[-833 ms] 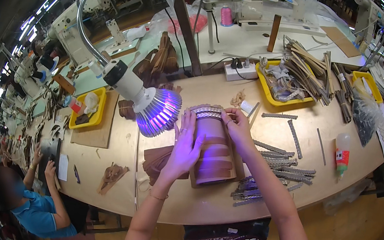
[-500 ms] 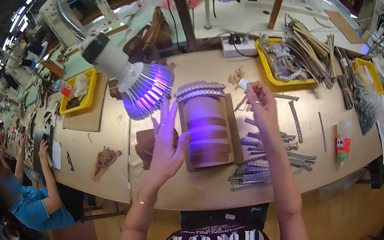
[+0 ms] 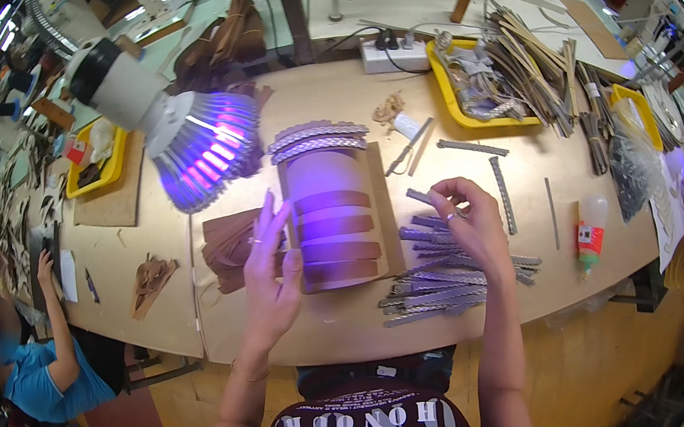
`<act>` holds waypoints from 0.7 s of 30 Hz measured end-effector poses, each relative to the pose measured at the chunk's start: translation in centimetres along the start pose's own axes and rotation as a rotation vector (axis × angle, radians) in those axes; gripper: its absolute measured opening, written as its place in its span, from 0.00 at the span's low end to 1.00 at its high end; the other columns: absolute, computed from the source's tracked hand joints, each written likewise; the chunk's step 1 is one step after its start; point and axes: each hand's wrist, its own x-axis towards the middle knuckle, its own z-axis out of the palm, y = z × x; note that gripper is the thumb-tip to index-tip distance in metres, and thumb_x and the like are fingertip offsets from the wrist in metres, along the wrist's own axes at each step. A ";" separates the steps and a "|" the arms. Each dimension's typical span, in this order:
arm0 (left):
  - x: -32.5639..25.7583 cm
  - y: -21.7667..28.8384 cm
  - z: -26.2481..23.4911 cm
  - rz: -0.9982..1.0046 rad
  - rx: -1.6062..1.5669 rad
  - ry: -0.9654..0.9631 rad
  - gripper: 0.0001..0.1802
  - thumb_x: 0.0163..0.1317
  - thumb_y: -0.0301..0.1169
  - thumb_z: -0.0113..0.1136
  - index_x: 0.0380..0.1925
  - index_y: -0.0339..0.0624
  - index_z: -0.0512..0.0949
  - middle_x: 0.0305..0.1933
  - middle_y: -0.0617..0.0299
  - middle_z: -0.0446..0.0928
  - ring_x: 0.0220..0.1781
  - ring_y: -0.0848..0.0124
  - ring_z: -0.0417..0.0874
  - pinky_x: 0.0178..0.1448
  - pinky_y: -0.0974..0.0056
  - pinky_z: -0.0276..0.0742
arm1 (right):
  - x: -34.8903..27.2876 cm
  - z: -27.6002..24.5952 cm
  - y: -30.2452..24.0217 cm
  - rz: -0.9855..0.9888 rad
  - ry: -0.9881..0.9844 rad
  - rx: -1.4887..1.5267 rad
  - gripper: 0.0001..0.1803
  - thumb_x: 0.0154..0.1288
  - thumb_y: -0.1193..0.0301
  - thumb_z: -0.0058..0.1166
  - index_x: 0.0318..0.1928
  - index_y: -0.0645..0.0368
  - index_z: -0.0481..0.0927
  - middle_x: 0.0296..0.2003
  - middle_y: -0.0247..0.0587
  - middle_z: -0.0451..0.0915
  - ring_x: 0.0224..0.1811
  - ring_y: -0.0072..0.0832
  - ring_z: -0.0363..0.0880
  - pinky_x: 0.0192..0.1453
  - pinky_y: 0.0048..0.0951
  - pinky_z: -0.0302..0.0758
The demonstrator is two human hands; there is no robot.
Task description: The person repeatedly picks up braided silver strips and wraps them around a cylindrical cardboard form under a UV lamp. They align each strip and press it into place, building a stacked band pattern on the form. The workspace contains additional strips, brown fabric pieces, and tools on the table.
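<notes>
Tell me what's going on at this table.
A person works bare-handed at the table. The right hand has a braided strip in its grip, near a heap of similar strips. The left hand is open beside a rounded form bearing brown bands and, at its far end, braided rows. A lamp casts purple light over it.

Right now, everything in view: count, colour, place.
Form: 1, tan, table centre
Straps: several, brown, across form
Braids: many, grey, pile right of form, some atop it
Bundle: 1, brown, left of form
Lamp: 1, white, left of form
Trays: 3, yellow; left, back, back right
Strips: many, tan, over and beside back tray
Bottle: 1, clear and red, right
Power strip: 1, white, back
Pen: 1, dark, left
Co-workers: 2+, blue, yellow tops, left, right
Rest: too cluttered to count
Left hand: 1, bare, beside form
Right hand: 1, bare, pinching braid, right of form
</notes>
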 end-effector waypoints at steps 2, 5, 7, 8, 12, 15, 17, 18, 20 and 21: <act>-0.4 0.2 -0.1 -0.023 -0.015 0.031 0.27 0.73 0.39 0.48 0.67 0.36 0.67 0.76 0.44 0.56 0.76 0.50 0.59 0.75 0.52 0.56 | 0.3 -1.2 0.7 0.095 0.055 -0.179 0.12 0.64 0.67 0.62 0.43 0.63 0.82 0.36 0.43 0.83 0.38 0.31 0.81 0.43 0.33 0.77; -0.9 0.1 -0.6 -0.050 -0.035 0.058 0.27 0.72 0.39 0.49 0.66 0.36 0.68 0.76 0.44 0.56 0.75 0.50 0.61 0.74 0.52 0.57 | 0.7 -2.9 2.3 0.140 0.053 -0.456 0.14 0.61 0.64 0.63 0.43 0.59 0.82 0.39 0.44 0.82 0.43 0.39 0.81 0.49 0.39 0.75; -1.1 0.0 -1.1 -0.080 -0.002 0.067 0.26 0.71 0.38 0.51 0.65 0.37 0.69 0.75 0.44 0.57 0.74 0.51 0.63 0.73 0.52 0.59 | 0.7 -2.7 3.1 0.056 -0.016 -0.533 0.14 0.61 0.63 0.64 0.42 0.57 0.82 0.39 0.43 0.81 0.44 0.38 0.80 0.51 0.40 0.74; -1.1 0.0 -1.2 -0.081 0.022 0.067 0.26 0.70 0.37 0.52 0.64 0.37 0.69 0.75 0.44 0.57 0.74 0.51 0.64 0.73 0.52 0.60 | 0.6 -2.4 3.4 0.047 -0.057 -0.579 0.13 0.61 0.63 0.64 0.42 0.57 0.82 0.39 0.42 0.81 0.45 0.38 0.80 0.52 0.40 0.73; -0.7 0.5 -1.6 -0.071 0.099 0.067 0.25 0.67 0.32 0.57 0.63 0.37 0.71 0.75 0.43 0.58 0.73 0.51 0.65 0.71 0.53 0.62 | 0.8 -1.2 4.1 0.026 -0.052 -0.608 0.14 0.60 0.61 0.64 0.42 0.55 0.82 0.39 0.40 0.80 0.49 0.37 0.77 0.57 0.43 0.66; -0.4 1.1 -1.6 -0.062 0.120 0.062 0.24 0.65 0.29 0.58 0.61 0.38 0.72 0.75 0.43 0.58 0.72 0.51 0.67 0.71 0.53 0.64 | 1.1 -1.4 4.1 0.021 -0.082 -0.651 0.13 0.60 0.63 0.64 0.42 0.55 0.82 0.38 0.41 0.80 0.45 0.38 0.78 0.54 0.42 0.68; -0.2 1.4 -1.5 -0.050 0.123 0.060 0.24 0.65 0.29 0.59 0.61 0.39 0.73 0.74 0.43 0.59 0.71 0.51 0.68 0.70 0.53 0.64 | 1.3 -1.7 3.8 0.025 -0.075 -0.548 0.12 0.60 0.65 0.64 0.41 0.56 0.82 0.37 0.41 0.81 0.41 0.36 0.79 0.50 0.40 0.71; -0.1 1.5 -1.4 -0.041 0.125 0.062 0.24 0.64 0.28 0.59 0.61 0.39 0.73 0.74 0.43 0.60 0.70 0.51 0.69 0.70 0.53 0.65 | 1.5 -1.9 3.5 0.046 -0.069 -0.436 0.11 0.61 0.67 0.64 0.41 0.57 0.81 0.35 0.40 0.81 0.39 0.33 0.80 0.47 0.37 0.72; 0.0 1.8 -1.3 -0.043 0.078 0.045 0.24 0.64 0.28 0.59 0.61 0.38 0.73 0.72 0.43 0.63 0.69 0.52 0.70 0.70 0.53 0.65 | 1.8 -2.2 2.4 0.130 -0.089 -0.187 0.09 0.62 0.69 0.63 0.40 0.59 0.81 0.33 0.39 0.82 0.36 0.28 0.81 0.42 0.31 0.75; 0.1 2.1 -1.3 -0.054 0.031 0.025 0.24 0.64 0.28 0.59 0.61 0.38 0.72 0.71 0.43 0.65 0.69 0.53 0.70 0.70 0.53 0.65 | 1.9 -2.4 1.6 0.194 -0.117 -0.049 0.09 0.64 0.70 0.63 0.40 0.60 0.80 0.32 0.38 0.82 0.35 0.25 0.81 0.40 0.28 0.76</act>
